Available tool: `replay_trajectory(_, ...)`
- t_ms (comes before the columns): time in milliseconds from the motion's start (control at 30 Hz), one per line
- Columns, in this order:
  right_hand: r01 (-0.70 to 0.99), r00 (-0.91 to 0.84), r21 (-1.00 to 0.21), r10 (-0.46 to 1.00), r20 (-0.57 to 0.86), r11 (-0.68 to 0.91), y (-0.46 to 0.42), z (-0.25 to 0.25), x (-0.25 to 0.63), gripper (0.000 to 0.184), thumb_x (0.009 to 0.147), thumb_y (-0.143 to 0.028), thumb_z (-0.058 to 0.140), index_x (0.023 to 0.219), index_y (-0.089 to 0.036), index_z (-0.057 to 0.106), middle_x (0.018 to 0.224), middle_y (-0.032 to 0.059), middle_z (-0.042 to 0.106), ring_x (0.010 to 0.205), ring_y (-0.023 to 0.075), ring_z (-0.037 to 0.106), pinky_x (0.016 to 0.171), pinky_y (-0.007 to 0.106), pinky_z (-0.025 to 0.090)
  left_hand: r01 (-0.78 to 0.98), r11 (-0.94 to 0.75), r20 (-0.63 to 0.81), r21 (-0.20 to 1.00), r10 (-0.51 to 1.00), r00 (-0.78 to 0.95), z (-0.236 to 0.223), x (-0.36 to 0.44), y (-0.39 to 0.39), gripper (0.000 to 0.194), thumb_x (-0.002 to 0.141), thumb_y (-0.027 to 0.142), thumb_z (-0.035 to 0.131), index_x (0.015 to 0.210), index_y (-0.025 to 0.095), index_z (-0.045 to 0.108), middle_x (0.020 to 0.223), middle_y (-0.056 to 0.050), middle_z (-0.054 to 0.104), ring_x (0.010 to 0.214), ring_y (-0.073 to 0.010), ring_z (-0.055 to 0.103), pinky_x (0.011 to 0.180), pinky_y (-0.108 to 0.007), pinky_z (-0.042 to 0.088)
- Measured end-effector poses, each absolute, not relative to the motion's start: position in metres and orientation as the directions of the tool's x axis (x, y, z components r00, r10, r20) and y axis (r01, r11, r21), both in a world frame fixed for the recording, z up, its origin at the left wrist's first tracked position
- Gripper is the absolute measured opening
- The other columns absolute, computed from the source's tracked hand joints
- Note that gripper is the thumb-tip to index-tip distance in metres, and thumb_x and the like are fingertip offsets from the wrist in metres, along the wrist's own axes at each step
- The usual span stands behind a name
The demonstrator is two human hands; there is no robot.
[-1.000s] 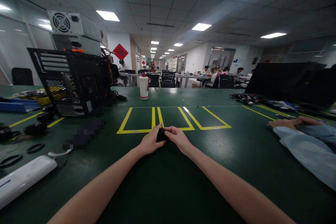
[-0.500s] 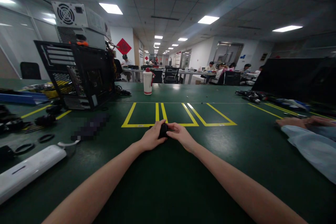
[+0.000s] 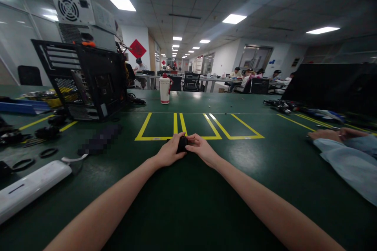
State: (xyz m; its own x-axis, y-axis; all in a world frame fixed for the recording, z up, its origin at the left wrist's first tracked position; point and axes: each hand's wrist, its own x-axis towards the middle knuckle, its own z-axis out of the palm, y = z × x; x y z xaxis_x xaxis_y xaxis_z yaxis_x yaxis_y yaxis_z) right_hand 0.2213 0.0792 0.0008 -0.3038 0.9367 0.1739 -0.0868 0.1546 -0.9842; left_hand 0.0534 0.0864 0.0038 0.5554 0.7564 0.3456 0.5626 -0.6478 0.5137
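Both of my hands meet over the green table (image 3: 182, 196), near the front edge of the yellow tape outlines (image 3: 194, 139). Between them is a small black object (image 3: 182, 145); its kind cannot be made out, as my fingers cover much of it. My left hand (image 3: 170, 151) wraps round its left side, thumb toward me. From the right, my right hand (image 3: 200, 148) pinches it with thumb and fingertips.
On the left stand an open computer case (image 3: 97, 82) with a power supply (image 3: 73, 10) on top, and a white power bank-like device (image 3: 32, 188). A white cup (image 3: 165, 90) is ahead. At right, a co-worker's hands (image 3: 326, 135) rest near a dark monitor-like panel (image 3: 332, 90).
My view has shifted slightly, moving the scene a little up and left. My hands keep the same hold on the black object.
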Motion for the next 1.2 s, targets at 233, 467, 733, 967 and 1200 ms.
replay_trajectory(233, -0.089, -0.275, -0.992, 0.955, 0.112, 0.091, 0.081, 0.0, 0.221, 0.028, 0.067, -0.032, 0.06, 0.09, -0.02, 0.051, 0.093, 0.0028, 0.055, 0.091, 0.0158, 0.052, 0.082, 0.034, 0.041, 0.56, -0.641, 0.337, 0.524, 0.76, 0.555, 0.006, 0.053, 0.085, 0.068, 0.07, 0.025, 0.055, 0.127, 0.022, 0.018, 0.128, -0.008, 0.032, 0.116, -0.0245, 0.035, 0.095, -0.039, 0.032)
replay_trajectory(467, -0.038, -0.328, -0.99, 0.934, 0.143, 0.138, 0.081, 0.001, 0.224, 0.035, 0.061, -0.025, 0.065, 0.093, -0.019, 0.051, 0.094, 0.0032, 0.056, 0.091, 0.0158, 0.052, 0.084, 0.035, 0.039, 0.548, -0.607, 0.302, 0.576, 0.781, 0.547, 0.005, 0.053, 0.088, 0.068, 0.07, 0.026, 0.056, 0.127, 0.022, 0.019, 0.127, -0.008, 0.035, 0.113, -0.0243, 0.039, 0.092, -0.038, 0.035)
replay_trajectory(733, 0.011, -0.3, -0.986, 0.942, 0.154, 0.164, 0.084, 0.0, 0.223, 0.028, 0.065, -0.032, 0.061, 0.089, -0.02, 0.054, 0.092, 0.0029, 0.057, 0.09, 0.0156, 0.053, 0.082, 0.035, 0.04, 0.516, -0.579, 0.262, 0.632, 0.785, 0.561, 0.0, 0.051, 0.096, 0.069, 0.069, 0.031, 0.057, 0.128, 0.022, 0.022, 0.129, -0.009, 0.034, 0.114, -0.0248, 0.039, 0.094, -0.04, 0.033)
replay_trajectory(967, -0.005, -0.324, -0.991, 0.937, 0.128, 0.134, 0.084, 0.005, 0.221, 0.034, 0.062, -0.022, 0.064, 0.095, -0.018, 0.055, 0.096, 0.0037, 0.058, 0.092, 0.0158, 0.054, 0.087, 0.034, 0.039, 0.493, -0.547, 0.26, 0.677, 0.804, 0.534, -0.003, 0.051, 0.098, 0.069, 0.067, 0.029, 0.06, 0.126, 0.022, 0.025, 0.125, -0.008, 0.039, 0.109, -0.0241, 0.043, 0.092, -0.038, 0.035)
replay_trajectory(1200, 0.099, -0.3, -0.98, 0.944, 0.136, 0.173, 0.085, 0.004, 0.227, 0.027, 0.069, -0.033, 0.058, 0.093, -0.02, 0.056, 0.097, 0.0044, 0.058, 0.092, 0.0173, 0.053, 0.084, 0.037, 0.039, 0.482, -0.52, 0.241, 0.705, 0.815, 0.527, 0.0, 0.053, 0.1, 0.068, 0.064, 0.029, 0.062, 0.123, 0.022, 0.027, 0.119, -0.008, 0.044, 0.102, -0.0232, 0.049, 0.087, -0.037, 0.039)
